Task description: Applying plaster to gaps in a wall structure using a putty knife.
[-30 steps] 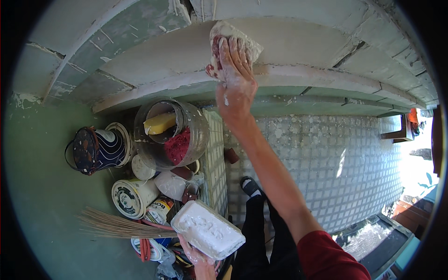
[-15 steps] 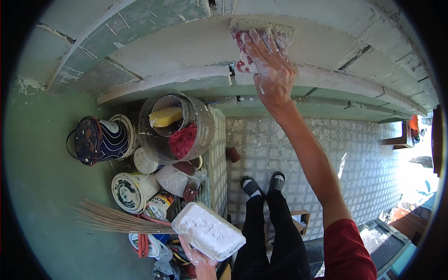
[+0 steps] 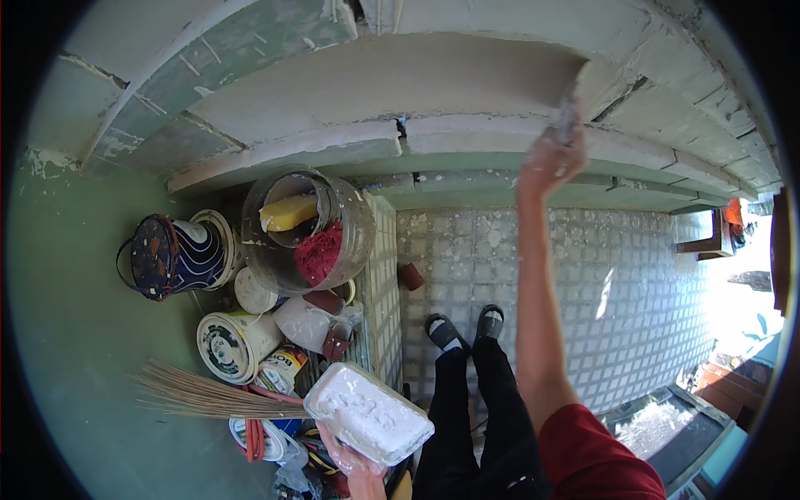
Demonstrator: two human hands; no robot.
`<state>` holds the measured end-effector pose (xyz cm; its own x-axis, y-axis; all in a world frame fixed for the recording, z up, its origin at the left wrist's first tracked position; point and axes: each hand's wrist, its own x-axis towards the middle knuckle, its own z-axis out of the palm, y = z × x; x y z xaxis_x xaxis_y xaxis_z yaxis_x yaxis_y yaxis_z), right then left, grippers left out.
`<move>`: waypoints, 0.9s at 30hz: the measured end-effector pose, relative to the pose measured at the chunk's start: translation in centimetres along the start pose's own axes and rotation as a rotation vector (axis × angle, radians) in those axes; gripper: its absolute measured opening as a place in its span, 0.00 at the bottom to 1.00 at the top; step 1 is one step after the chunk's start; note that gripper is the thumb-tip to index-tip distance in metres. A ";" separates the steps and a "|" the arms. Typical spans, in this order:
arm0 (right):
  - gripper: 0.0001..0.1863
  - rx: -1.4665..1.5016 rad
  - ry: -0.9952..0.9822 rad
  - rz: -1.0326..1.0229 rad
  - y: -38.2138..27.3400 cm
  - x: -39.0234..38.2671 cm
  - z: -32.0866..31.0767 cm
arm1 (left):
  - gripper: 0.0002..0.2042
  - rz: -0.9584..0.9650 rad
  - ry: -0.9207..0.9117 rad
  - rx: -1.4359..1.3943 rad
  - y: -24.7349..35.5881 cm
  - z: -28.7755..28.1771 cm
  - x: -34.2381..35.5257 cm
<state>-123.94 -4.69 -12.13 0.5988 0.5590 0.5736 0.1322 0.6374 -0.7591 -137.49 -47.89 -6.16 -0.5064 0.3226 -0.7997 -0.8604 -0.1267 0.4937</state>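
My left hand [image 3: 354, 461] supports a white rectangular tub [image 3: 367, 412] from below; white paste fills it, its surface lumpy. My right hand [image 3: 554, 154] is raised to the pale plastered surface [image 3: 375, 79] at the top, gripping a flat putty spreader [image 3: 575, 96] smeared with white. The spreader is seen nearly edge-on and blurred, its far edge against the surface. White paste coats the fingers of this hand. A smooth, damp-looking band stretches left of the spreader.
At left stand a clear bucket [image 3: 362, 242] holding a yellow sponge [image 3: 289, 213] and red cloth [image 3: 320, 254], a dark paint pail [image 3: 158, 257], a lidded white bucket [image 3: 229, 346] and a stick broom [image 3: 217, 398]. My feet are on the tiled floor [image 3: 467, 267].
My right hand has swept the spreader rightward along the surface, turning it from flat-on to nearly edge-on. The tub in my left hand has hardly moved.
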 end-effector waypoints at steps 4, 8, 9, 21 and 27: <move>0.26 0.215 -0.212 -0.188 -0.9 -5.3 4.2 | 0.34 0.042 -0.002 0.063 -0.1 -1.5 0.9; 0.29 0.065 -0.514 0.011 -3.8 -7.7 2.0 | 0.34 0.030 -0.046 0.052 -0.6 -0.1 0.9; 0.29 0.074 -0.615 0.109 -4.3 -7.4 1.4 | 0.34 0.033 -0.048 0.059 -0.6 0.0 0.8; 0.21 -0.170 -0.377 -0.107 -2.1 -3.6 1.1 | 0.36 -0.020 -0.172 0.117 -2.2 2.3 -0.6; 0.21 0.277 -0.535 0.603 -8.9 -3.4 -6.2 | 0.34 0.015 -0.226 0.149 -2.7 4.7 -3.0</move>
<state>-122.20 -15.56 -9.22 0.0415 0.9753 0.2167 -0.3291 0.2182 -0.9187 -133.36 -44.09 -3.52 -0.4788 0.5251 -0.7035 -0.8262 0.0013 0.5633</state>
